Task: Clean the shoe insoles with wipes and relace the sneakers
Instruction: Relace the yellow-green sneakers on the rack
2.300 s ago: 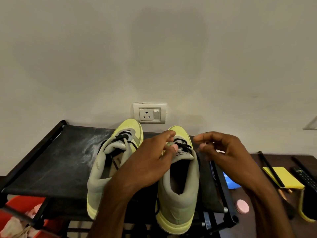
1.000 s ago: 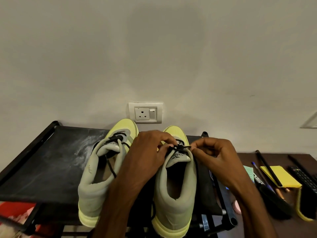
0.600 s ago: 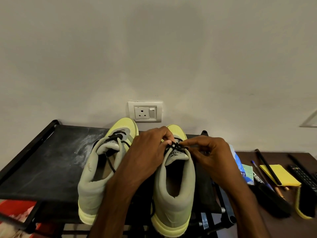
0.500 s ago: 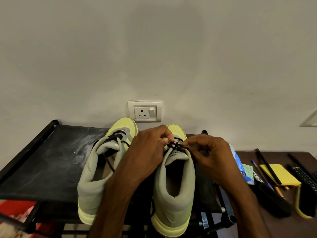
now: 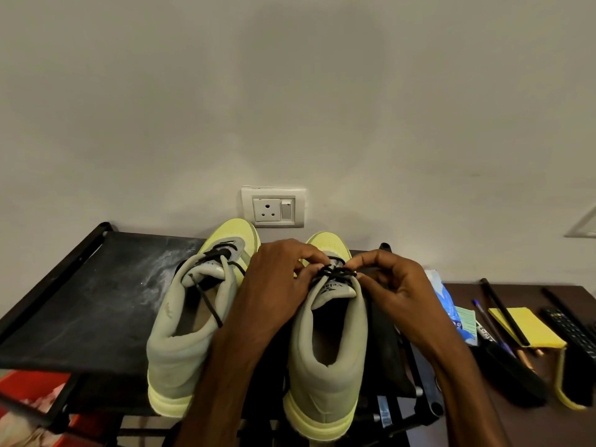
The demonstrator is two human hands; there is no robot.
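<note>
The grey tongue tab [image 5: 335, 290] of my pale green-and-grey suede sneaker [image 5: 325, 375], at six o'clock of the black lace [image 5: 337, 273], bears a dark emblem and a short word seemingly starting "V"; I cannot read the rest. At three o'clock, print on the blue plastic packet [image 5: 446, 301] and pale green paper card [image 5: 466, 321] is too small.

Left of the grey-and-yellow sneaker [image 5: 180, 346], your dusty black rack top [image 5: 87, 304] lies open; a blue packet [image 5: 446, 301] and pens [image 5: 487, 324] crowd the right.
</note>
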